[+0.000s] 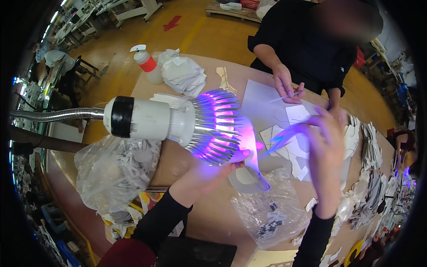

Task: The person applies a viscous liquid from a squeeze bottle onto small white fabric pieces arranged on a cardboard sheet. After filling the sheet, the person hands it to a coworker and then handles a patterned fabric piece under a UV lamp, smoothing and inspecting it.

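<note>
Under a lit purple lamp, my left hand is closed on a curved pale cut piece, thumb on top. The lamp head hides part of that hand and piece. My right hand is raised to the right of the piece, smeared by motion. A blurred bluish streak reaches from its fingers toward the piece; whether it is a slim tool or fingertips I cannot make out. Below the piece lies a clear plastic bag with small dark-printed bits inside.
A bendable metal arm carries the lamp in from the left. Across the table a co-worker's hand holds a thin stick. White cut pieces, a stuffed plastic bag, a spray bottle and stacked pieces lie around.
</note>
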Demonstrator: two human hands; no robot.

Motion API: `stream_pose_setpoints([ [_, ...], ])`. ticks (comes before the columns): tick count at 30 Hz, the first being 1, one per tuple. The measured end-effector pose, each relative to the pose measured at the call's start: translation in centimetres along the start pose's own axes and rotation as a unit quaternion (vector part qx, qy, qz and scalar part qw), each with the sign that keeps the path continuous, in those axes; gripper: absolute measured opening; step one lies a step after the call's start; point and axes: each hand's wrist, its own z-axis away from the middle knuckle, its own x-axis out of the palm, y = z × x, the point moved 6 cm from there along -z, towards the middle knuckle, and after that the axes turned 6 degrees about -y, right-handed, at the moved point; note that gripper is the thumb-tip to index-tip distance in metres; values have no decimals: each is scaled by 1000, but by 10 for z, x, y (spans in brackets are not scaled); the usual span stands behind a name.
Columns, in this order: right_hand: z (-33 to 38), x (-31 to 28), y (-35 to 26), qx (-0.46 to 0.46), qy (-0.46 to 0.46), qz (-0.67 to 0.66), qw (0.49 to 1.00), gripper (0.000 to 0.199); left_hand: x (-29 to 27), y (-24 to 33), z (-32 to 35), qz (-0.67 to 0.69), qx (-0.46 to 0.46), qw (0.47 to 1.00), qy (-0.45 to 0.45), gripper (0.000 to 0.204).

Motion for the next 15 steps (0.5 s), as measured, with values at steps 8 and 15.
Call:
stream_pose_setpoints([
  [8, 40, -43, -56, 148, -121, -100, 976, 40, -13, -1, 1, -19, 83, 996, 33, 46],
  [15, 45, 4, -111, 50, -189, -55, 979, 40, 14, 4, -4, -88, 82, 991, 55, 41],
])
